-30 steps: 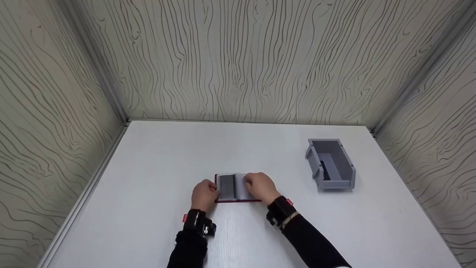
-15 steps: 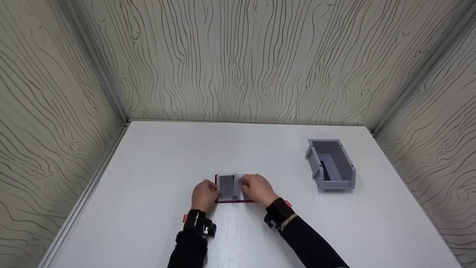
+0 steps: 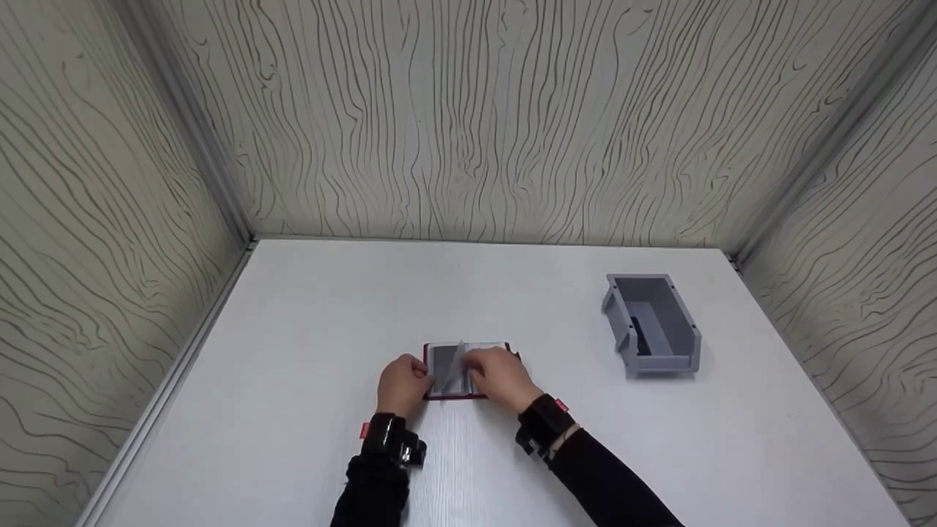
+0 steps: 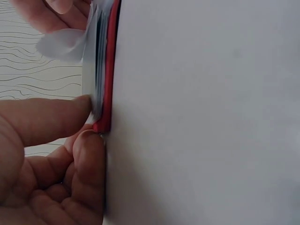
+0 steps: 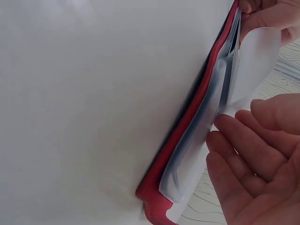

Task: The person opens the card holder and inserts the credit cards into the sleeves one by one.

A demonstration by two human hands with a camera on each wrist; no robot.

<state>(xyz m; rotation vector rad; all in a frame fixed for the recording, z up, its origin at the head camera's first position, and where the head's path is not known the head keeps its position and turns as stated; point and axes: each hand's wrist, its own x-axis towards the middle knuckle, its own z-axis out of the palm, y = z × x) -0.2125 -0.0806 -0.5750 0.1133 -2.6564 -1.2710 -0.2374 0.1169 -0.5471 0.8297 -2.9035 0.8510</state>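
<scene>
A small red card holder point(image 3: 442, 357) with clear plastic sleeves lies spread on the white table in the head view. At its left edge my left hand point(image 3: 400, 383) pinches it, thumb over the sleeves and curled fingers by the red cover point(image 4: 110, 70) in the left wrist view. One clear sleeve point(image 5: 258, 58) stands up and leans over to the left. My right hand point(image 3: 501, 375) is beside that sleeve; in the right wrist view its fingers are loosely extended, fingertips right at the sleeve's base, the thumb apart from it. More sleeves lie over the right cover.
A grey plastic bin point(image 3: 675, 361) stands at the right of the white table point(image 3: 322, 307), with a dark flat object point(image 3: 638, 337) inside. Wood-patterned walls point(image 3: 468, 124) enclose the table at the back and both sides.
My right hand has moved left and slightly nearer, swinging a clear sleeve up from the right side and over toward the left. More of the right cover shows. The left hand has stayed put.
</scene>
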